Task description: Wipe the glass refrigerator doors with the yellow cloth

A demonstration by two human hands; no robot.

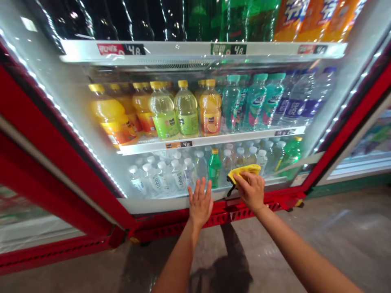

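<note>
A yellow cloth (247, 171) with a dark edge is bunched under the fingers of my right hand (252, 189), low on the front of a red-framed drinks cooler (180, 221). My left hand (200, 202) rests to the left of it, fingers stretched out, near the lower edge of the cooler's front. Behind my hands stand a green bottle with a yellow cap (214, 169) and clear water bottles (175, 175) on the bottom level. Whether my left palm presses on the glass is hard to tell.
The middle shelf (214, 140) bears juice bottles (210, 108) and teal-capped bottles (255, 101). Dark, green and orange bottles (314, 20) fill the shelf above. Other coolers adjoin at left and right. Grey floor (351, 232) lies below, with a shadow on it.
</note>
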